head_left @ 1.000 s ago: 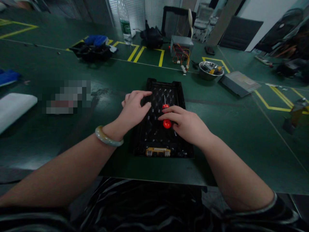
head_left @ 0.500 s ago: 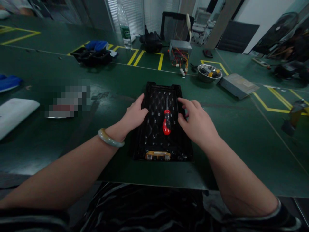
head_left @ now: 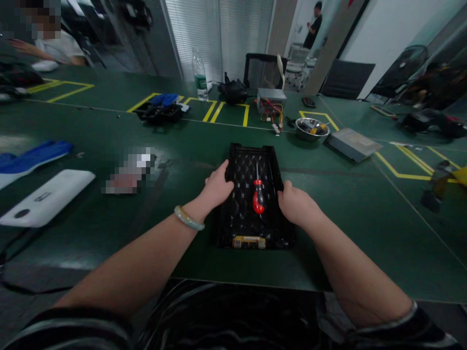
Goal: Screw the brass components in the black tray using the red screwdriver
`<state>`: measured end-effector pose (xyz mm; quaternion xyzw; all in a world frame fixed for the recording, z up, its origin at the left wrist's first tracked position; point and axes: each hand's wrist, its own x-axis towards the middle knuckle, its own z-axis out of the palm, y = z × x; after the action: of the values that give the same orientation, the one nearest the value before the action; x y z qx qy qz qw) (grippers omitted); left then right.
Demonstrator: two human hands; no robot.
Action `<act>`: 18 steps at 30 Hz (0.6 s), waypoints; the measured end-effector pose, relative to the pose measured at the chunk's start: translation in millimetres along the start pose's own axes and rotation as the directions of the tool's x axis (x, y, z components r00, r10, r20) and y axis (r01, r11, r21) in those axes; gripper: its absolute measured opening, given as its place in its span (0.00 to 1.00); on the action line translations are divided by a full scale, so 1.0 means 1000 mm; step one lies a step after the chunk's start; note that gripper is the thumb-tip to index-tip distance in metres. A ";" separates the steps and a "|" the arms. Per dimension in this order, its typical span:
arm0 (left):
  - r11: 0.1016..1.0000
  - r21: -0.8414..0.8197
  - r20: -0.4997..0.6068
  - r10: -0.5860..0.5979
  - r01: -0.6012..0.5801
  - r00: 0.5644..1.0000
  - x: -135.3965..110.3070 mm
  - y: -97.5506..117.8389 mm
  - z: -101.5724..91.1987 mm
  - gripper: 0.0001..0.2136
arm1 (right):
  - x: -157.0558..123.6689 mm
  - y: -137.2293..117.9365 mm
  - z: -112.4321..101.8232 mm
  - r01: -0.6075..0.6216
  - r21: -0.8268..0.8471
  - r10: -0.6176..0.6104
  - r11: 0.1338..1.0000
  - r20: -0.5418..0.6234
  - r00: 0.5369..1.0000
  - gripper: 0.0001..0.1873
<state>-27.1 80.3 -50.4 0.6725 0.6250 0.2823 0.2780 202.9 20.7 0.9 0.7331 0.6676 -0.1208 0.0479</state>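
Note:
A black plastic panel (head_left: 242, 204) with a diamond-patterned inside lies on the green table, its long sides running away from me. At its near end sits a small orange circuit board (head_left: 249, 242) with metal ports. A red-and-black screwdriver (head_left: 259, 197) lies inside the panel, shaft pointing away. My left hand (head_left: 219, 185) is closed on the panel's left edge, thumb on the rim and fingers along the outer side. On the right edge my right hand (head_left: 298, 203) grips the rim, most of its fingers hidden beneath or behind it. Neither hand touches the screwdriver.
Beyond the panel are a power supply (head_left: 272, 99) with loose wires, a metal bowl (head_left: 312, 130) of tools and a flat grey metal box (head_left: 353, 144). A white device (head_left: 49, 197) and blue gloves (head_left: 36, 155) lie left. A bottle (head_left: 199, 80) stands farther back.
My right hand has moved down along the right edge, its spread fingers now curled around the rim. My left hand stays on the left edge. The view has tilted up and turned left.

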 end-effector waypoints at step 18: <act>0.975 -0.220 -0.026 -0.038 0.032 0.999 0.004 -0.004 -0.005 0.31 | -0.007 0.083 -0.014 -0.153 -0.007 0.152 0.988 -0.070 0.986 0.21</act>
<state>-33.1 84.2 -50.1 0.6223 0.6060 0.3546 0.3461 286.3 8.8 8.8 0.7853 0.6117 -0.0872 0.0382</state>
